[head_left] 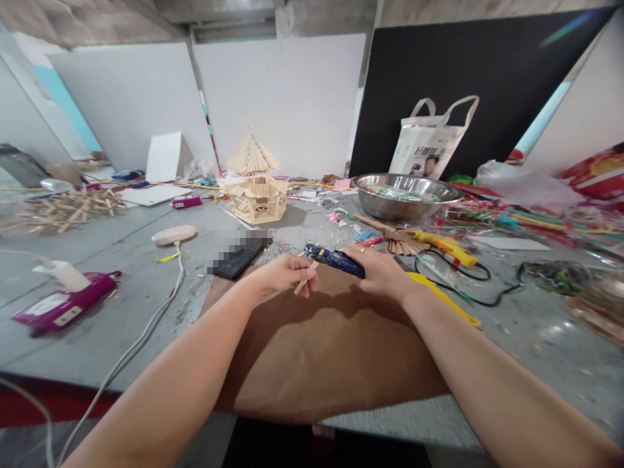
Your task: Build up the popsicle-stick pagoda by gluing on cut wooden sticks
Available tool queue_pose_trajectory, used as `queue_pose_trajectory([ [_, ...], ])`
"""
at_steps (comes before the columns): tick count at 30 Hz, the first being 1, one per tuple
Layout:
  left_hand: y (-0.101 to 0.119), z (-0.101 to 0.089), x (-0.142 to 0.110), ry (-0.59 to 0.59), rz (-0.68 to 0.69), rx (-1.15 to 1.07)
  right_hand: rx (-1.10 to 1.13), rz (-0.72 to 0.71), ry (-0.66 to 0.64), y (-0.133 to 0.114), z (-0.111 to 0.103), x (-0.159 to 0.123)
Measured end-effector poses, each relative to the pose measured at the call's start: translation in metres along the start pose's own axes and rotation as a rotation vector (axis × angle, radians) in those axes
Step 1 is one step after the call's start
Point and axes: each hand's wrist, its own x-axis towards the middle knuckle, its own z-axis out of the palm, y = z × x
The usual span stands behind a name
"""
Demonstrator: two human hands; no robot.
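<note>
My left hand (279, 275) pinches a short, pale wooden stick (300, 285) between thumb and fingers, tilted upward. My right hand (383, 270) is wrapped round a dark blue hand tool (341, 261) whose exact kind I cannot make out. The tool's far end meets the upper part of the stick; whether it grips the wood there is unclear. Both hands are above a brown sheet (331, 370) on the grey table. Just left of them lies a black phone-like slab (238, 259), partly blurred out. A small wooden-stick pavilion model (256, 201) with a pointed roof stands beyond.
A steel basin (390, 205), a yellow-handled corded tool (446, 248) and a folding fan (402, 242) are to the right. A stick pile (73, 209), a purple power strip (65, 305) and a white cable (146, 328) occupy the left. A tote bag (429, 146) stands behind.
</note>
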Motion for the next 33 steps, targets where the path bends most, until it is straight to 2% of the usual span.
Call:
queue_pose_trajectory([
  [8, 0.0, 0.0, -0.001, -0.029, -0.024, -0.12, 0.089, 0.007, -0.029, 0.0, 0.0, 0.002],
  [13, 0.006, 0.002, -0.001, 0.002, -0.109, -0.252, 0.237, -0.012, -0.064, -0.001, -0.01, 0.002],
  [19, 0.004, 0.004, -0.001, -0.016, -0.122, -0.358, 0.357, 0.027, -0.127, -0.004, -0.021, 0.001],
  [33, 0.005, 0.001, -0.002, -0.046, -0.149, -0.312, 0.472, 0.03, -0.258, -0.004, -0.032, 0.0],
])
